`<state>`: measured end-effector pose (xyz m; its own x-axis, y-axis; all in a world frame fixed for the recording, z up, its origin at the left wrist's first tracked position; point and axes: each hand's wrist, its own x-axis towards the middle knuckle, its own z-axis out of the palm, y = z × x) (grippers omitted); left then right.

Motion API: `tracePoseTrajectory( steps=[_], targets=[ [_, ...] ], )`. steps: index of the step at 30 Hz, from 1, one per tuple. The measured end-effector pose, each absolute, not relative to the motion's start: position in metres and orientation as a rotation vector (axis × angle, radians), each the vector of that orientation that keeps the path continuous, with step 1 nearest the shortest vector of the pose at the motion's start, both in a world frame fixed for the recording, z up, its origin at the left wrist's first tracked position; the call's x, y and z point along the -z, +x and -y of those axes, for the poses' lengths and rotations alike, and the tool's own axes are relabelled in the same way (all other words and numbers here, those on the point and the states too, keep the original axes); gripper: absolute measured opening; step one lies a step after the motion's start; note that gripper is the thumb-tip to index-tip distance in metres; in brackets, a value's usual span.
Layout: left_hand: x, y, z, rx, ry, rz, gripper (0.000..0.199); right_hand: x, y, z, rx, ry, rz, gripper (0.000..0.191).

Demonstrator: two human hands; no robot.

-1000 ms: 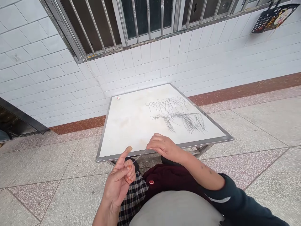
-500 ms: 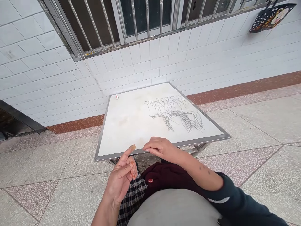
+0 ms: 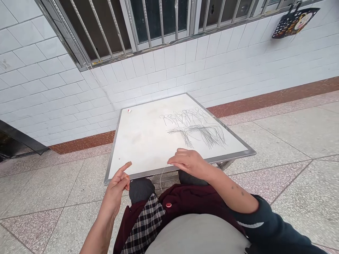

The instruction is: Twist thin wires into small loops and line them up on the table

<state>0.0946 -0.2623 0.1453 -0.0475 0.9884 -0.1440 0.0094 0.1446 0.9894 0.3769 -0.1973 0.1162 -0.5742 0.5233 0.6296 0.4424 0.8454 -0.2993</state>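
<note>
My right hand [image 3: 186, 163] is closed in a pinch above the table's near edge. A thin pale strand [image 3: 162, 174] hangs in a curve from its fingertips, down past the edge. My left hand [image 3: 119, 181] stands apart at the near left corner, index finger stretched out with a tan wrap [image 3: 128, 164] on its tip. Its other fingers are curled under the thumb, with orange marks on them; whether they hold anything is hidden. Beyond my right hand lie thin dark strands with looped ends [image 3: 182, 116] and a pile of straighter dark strands [image 3: 201, 134].
The white table [image 3: 143, 141] has a metal rim and stands against a tiled wall [image 3: 148, 79]. A small red-and-white item [image 3: 129, 110] lies at its far left corner. Barred windows [image 3: 159, 21] and a hanging dotted bag [image 3: 293, 23] are above. My knees are under the near edge.
My left hand has moved left and away from my right hand. My right hand has shifted slightly right and up, and the pale strand now shows hanging from it.
</note>
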Motion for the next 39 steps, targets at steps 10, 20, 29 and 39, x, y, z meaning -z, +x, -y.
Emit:
tracePoseTrajectory(
  steps=[10,20,29,39],
  targets=[
    [-0.156,0.159,0.245,-1.05,1.418,-1.256,0.053,-0.122,0.355,0.207,-0.048,-0.766,2.237,0.016],
    [-0.163,0.158,0.235,-0.994,1.366,-1.245,0.054,-0.127,0.357,0.208,-0.312,-0.805,2.142,0.015],
    [-0.163,0.159,0.223,-0.955,1.254,-1.183,0.062,-0.126,0.357,0.203,-0.414,-0.823,2.138,0.015],
    [-0.161,0.162,0.218,-0.986,1.274,-1.181,0.055,-0.124,0.347,0.204,-0.372,-0.878,2.108,0.017]
  ],
)
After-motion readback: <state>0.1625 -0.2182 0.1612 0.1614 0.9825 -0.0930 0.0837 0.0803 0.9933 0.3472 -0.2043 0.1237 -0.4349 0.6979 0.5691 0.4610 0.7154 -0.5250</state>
